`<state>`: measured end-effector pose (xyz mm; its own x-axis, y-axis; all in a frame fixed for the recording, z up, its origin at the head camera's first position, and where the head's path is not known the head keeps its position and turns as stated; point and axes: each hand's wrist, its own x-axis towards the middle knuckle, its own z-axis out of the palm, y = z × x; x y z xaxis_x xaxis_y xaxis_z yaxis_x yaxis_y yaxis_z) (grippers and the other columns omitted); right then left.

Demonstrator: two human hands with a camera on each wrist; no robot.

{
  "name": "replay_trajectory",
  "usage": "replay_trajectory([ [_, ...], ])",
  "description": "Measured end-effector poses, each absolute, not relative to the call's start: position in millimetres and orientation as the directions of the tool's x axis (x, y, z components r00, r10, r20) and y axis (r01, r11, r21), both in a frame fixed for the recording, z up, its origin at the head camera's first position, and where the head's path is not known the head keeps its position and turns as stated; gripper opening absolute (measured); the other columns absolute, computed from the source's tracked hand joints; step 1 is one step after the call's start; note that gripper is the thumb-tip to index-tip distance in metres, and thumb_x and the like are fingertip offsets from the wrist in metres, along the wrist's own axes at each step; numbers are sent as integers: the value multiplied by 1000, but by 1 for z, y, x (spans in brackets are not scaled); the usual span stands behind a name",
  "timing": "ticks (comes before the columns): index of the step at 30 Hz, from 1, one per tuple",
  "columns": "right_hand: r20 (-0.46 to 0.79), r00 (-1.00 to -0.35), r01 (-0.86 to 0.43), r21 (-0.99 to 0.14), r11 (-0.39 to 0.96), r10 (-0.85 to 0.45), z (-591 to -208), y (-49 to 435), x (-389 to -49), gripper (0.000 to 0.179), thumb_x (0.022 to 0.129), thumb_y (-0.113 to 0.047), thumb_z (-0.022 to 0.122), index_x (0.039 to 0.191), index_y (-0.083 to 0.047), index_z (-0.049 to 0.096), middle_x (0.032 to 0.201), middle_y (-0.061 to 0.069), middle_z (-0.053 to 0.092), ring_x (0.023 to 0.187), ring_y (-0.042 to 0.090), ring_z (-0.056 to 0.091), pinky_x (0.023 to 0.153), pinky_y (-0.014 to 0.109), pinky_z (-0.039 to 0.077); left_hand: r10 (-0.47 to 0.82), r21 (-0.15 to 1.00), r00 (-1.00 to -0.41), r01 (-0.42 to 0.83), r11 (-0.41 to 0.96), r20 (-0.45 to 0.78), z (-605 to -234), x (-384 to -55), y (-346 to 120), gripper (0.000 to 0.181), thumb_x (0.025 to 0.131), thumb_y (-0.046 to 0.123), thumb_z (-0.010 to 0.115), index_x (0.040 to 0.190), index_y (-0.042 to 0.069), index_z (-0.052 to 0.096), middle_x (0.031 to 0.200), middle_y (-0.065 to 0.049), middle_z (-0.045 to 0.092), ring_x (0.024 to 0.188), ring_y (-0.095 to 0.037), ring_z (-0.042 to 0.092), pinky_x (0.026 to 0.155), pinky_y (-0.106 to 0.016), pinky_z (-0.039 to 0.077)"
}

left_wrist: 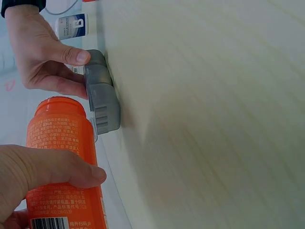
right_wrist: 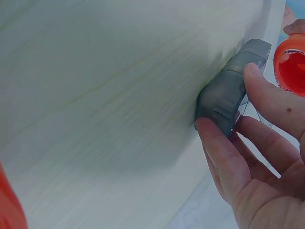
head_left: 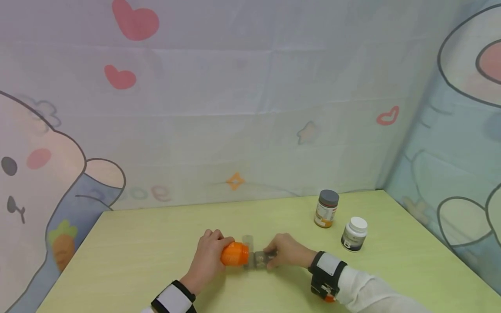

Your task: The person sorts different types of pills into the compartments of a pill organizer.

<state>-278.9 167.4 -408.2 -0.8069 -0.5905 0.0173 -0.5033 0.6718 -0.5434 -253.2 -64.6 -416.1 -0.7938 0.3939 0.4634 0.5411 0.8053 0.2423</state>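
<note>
My left hand (head_left: 209, 256) grips an orange bottle (head_left: 235, 254), printed with small text and a barcode (left_wrist: 50, 223) in the left wrist view. The bottle lies tilted toward the right, its uncapped mouth (right_wrist: 293, 69) beside a grey see-through pill box (head_left: 258, 260). One clear lid (head_left: 248, 240) of the box stands raised near that mouth. With thumb and fingers, my right hand (head_left: 288, 251) holds the pill box (right_wrist: 228, 86) by its right end, low over the table.
On the pale yellow table (head_left: 156, 234), a brown jar with a grey lid (head_left: 326, 208) and a white bottle with a dark label (head_left: 354, 234) stand at the back right. An orange object (head_left: 330, 298) shows partly behind the right wrist. A printed cloth (head_left: 242, 87) hangs behind.
</note>
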Motion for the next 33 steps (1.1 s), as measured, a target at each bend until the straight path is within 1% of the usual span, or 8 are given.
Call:
replay_trajectory([
  [7,30,-806,-518,-518,680,-591,-408,166,-278,38,62,-9,80,94,6,68,91,16,68,76,18,61,66,23,47,415,170,-750,564,808,515,-416,-250,-59,52,47,-18,77,90,9,69,74,-1,45,72,-18,36,67,-34,37],
  [12,15,-811,-505,-521,688,-585,-408,166,-278,38,62,-9,80,95,5,68,92,16,68,78,19,62,69,25,48,435,99,-694,586,804,574,-416,-252,-58,50,48,-21,72,88,9,70,73,-2,45,69,-17,36,66,-32,37],
  [15,15,-809,-508,-520,687,-588,-408,166,-278,38,62,-10,80,95,5,68,92,16,68,80,21,63,70,27,49,457,49,-670,592,805,585,-416,-253,-57,48,50,-21,71,88,9,70,73,-2,46,69,-17,35,65,-31,37],
  [20,15,-808,-509,-521,685,-590,-409,166,-279,38,62,-10,80,95,5,68,92,16,68,80,22,63,70,27,49,499,-30,-667,583,812,554,-415,-255,-54,47,50,-16,77,89,10,69,77,-3,49,70,-18,36,68,-31,38],
  [23,12,-809,-503,-531,682,-588,-408,166,-279,38,62,-9,80,95,6,68,92,17,68,81,23,63,70,27,49,513,-65,-666,575,815,541,-414,-255,-53,48,49,-15,78,89,10,68,78,-4,49,70,-19,37,70,-31,39],
  [33,15,-811,-500,-537,680,-585,-407,167,-277,38,62,-8,80,95,6,68,92,17,67,82,24,62,71,27,49,517,-68,-662,579,813,543,-414,-257,-50,48,49,-16,77,89,9,68,78,-4,50,70,-19,36,71,-32,39],
])
